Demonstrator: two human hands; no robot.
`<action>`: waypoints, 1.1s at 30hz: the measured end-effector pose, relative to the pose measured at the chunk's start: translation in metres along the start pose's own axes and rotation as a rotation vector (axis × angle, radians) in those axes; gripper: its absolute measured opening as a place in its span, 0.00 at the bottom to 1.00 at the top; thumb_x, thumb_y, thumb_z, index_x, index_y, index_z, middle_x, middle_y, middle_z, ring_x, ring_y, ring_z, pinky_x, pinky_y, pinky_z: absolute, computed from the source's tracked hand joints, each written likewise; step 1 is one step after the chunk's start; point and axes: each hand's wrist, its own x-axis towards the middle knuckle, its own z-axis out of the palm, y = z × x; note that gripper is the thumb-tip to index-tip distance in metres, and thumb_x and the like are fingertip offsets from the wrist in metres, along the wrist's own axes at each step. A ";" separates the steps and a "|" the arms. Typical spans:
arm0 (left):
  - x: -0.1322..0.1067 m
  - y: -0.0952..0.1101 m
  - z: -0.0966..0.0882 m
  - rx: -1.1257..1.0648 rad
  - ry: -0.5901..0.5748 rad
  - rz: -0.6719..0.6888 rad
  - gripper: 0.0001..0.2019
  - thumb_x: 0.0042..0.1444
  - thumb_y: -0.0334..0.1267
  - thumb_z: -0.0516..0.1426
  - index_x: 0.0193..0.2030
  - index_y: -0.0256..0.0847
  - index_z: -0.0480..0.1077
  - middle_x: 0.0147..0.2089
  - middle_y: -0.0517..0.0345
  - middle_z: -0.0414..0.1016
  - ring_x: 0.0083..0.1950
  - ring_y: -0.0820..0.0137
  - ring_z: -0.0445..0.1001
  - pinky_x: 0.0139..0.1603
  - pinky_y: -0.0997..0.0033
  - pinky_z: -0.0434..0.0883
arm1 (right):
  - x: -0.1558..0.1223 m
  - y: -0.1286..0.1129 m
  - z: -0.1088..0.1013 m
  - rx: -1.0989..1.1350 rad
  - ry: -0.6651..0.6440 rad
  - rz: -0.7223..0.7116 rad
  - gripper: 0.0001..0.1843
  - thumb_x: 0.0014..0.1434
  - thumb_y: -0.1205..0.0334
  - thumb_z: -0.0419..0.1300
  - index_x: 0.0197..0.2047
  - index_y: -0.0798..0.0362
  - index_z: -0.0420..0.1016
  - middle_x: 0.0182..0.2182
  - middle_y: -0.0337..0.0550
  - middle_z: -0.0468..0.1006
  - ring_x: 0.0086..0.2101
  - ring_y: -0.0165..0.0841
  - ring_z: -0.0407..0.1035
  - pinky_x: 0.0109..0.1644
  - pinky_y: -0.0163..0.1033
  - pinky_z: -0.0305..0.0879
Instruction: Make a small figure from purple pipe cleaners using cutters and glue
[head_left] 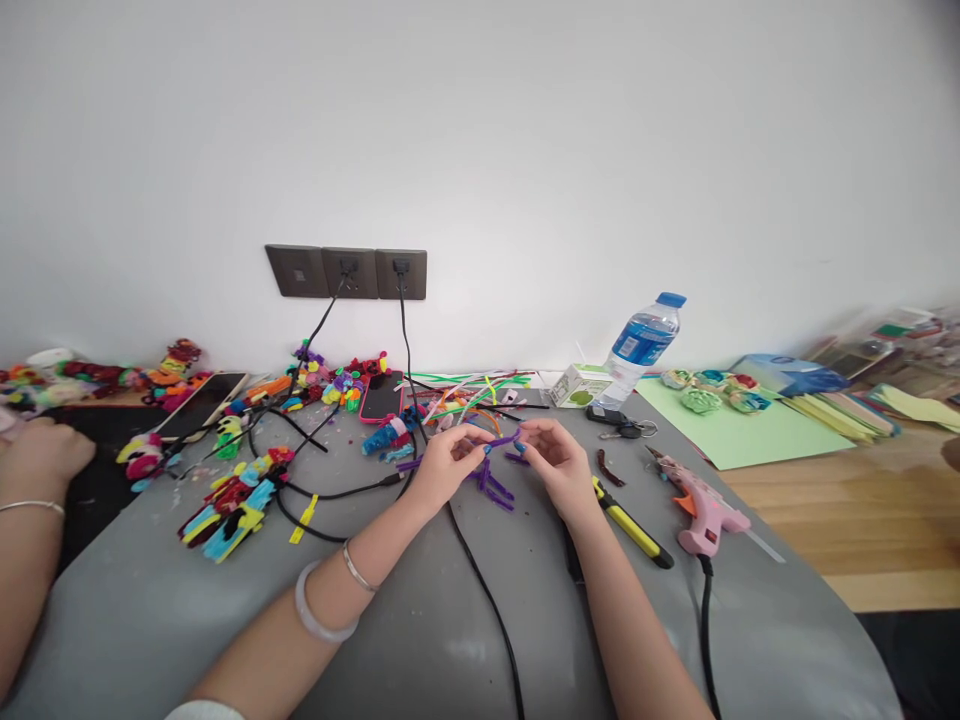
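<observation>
A short purple pipe cleaner (504,440) spans the gap between my two hands above the grey table. The thumb and fingers of my left hand (452,462) pinch its left end. At its other end, my right hand (556,462) is closed on it in the same way. Below my fingers lie several loose purple pipe cleaner pieces (495,488). Behind my hands is a pile of green, white and orange pipe cleaners (465,398). Yellow-handled pliers (634,525) rest beside my right wrist.
A pink glue gun (709,515) lies at right, near a tilted water bottle (645,345), drink carton (581,385) and keys (630,428). Black cables (480,580) cross the table (420,630). Colourful pipe-cleaner figures (236,505) lie left, near another person's hand (45,455).
</observation>
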 end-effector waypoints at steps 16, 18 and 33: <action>-0.002 0.007 0.001 0.015 -0.089 0.005 0.10 0.55 0.30 0.55 0.41 0.35 0.76 0.35 0.54 0.76 0.32 0.73 0.70 0.32 0.77 0.66 | 0.000 0.002 -0.003 -0.062 -0.015 0.027 0.15 0.55 0.48 0.66 0.41 0.50 0.78 0.32 0.41 0.77 0.32 0.33 0.70 0.37 0.39 0.71; -0.002 0.008 0.001 0.013 -0.109 0.014 0.10 0.55 0.30 0.54 0.41 0.35 0.75 0.36 0.54 0.76 0.33 0.73 0.70 0.33 0.77 0.66 | 0.000 0.002 -0.003 -0.056 -0.020 0.036 0.15 0.56 0.48 0.66 0.41 0.50 0.78 0.32 0.42 0.77 0.32 0.33 0.71 0.37 0.39 0.71; -0.003 0.009 0.001 0.049 -0.142 0.073 0.10 0.56 0.29 0.53 0.41 0.35 0.74 0.39 0.53 0.76 0.35 0.72 0.71 0.34 0.76 0.68 | 0.000 0.001 -0.003 0.045 -0.103 0.100 0.14 0.56 0.48 0.66 0.33 0.51 0.76 0.28 0.39 0.73 0.30 0.31 0.64 0.36 0.36 0.63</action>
